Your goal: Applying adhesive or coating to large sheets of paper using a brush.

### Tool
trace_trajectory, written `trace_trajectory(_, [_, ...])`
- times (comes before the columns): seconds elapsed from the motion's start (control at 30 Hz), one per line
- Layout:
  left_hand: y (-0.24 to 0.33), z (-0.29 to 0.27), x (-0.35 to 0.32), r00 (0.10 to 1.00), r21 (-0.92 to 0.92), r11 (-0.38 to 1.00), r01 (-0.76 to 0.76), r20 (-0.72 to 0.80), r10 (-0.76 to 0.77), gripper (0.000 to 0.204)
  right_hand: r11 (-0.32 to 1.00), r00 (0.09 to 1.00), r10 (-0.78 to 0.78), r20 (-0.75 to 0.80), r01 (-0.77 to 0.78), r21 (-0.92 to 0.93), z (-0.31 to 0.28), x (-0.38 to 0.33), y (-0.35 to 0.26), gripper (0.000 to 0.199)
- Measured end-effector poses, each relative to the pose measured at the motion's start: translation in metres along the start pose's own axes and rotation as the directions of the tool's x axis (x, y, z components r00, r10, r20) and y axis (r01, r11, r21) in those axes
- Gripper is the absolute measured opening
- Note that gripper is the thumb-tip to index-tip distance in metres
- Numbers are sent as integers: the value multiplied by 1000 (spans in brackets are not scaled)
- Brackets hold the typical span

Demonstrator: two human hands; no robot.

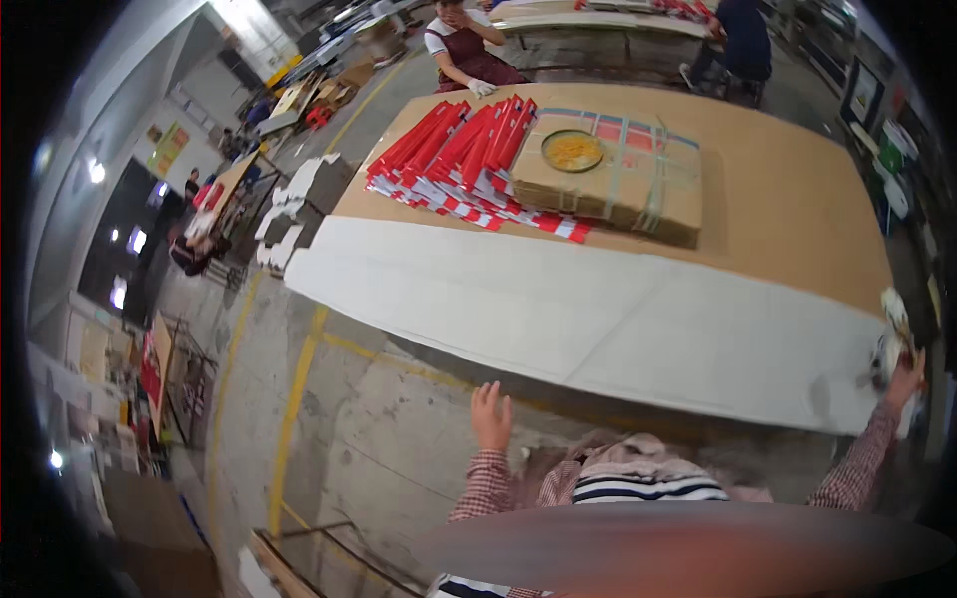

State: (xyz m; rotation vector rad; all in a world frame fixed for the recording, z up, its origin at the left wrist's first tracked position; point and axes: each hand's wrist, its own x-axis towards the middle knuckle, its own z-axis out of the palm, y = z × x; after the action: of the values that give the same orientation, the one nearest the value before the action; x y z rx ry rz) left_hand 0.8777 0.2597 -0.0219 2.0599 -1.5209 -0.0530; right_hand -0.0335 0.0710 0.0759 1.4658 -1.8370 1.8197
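My left hand [490, 417] is in the air in front of the table's near edge, its fingers apart and nothing in it. At the far right end of the table, my right hand [905, 381] reaches to a blurred white and dark object [883, 359], and its fingers are too smeared to read. A long white sheet [558, 309] covers the near strip of the table. Behind it, bundles of flat red-and-white pieces [454, 149] lie fanned out beside a taped cardboard box [608, 199]. A round dish with yellow contents [572, 150] rests on the box.
Brown board [788, 199] covers the rest of the tabletop. Across the table sits a person in a dark red apron [478, 65]; another person in dark clothes [743, 45] sits farther back. Stacked white pieces [294, 214] stand to the left. A metal-legged frame [319, 538] stands at lower left.
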Motion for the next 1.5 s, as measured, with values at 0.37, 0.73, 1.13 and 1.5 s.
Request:
trace_trajectory(0.37, [-168,-23,168,965,135,976,-174,221,141,64,62,685,575,446,-581,812,225,-193,-359,29])
trace_trajectory(0.73, [-256,-15,275,697,100,849,-518,625,352,60,-59,633,649,422,-511,857,387,-331,-549,40])
trace_trajectory(1.13, [-276,2,342,130,-337,377,-863,573,809,88,-79,737,638,224,-226,971,380,-464,-664,33])
trace_trajectory(1.5, [-286,-10,302,-56,-464,219,-858,510,859,108,335,533,829,-169,-231,913,386,-669,-822,24])
